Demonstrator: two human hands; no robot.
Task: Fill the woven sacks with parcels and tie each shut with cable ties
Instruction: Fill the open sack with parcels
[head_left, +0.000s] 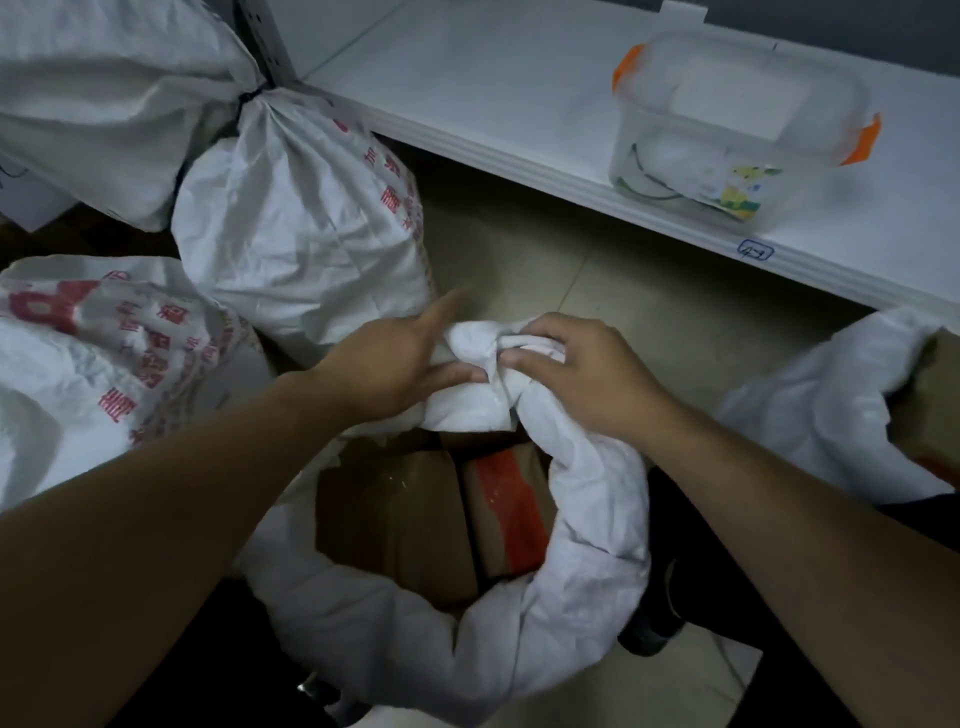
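On the floor at left stands a tied sack (301, 223), already cinched. At centre, the open sack (587, 509) shows parcels (395, 519) (no tie yet); the left hand (384, 374) and right hand (576, 374) pinch its rim, gathering it.
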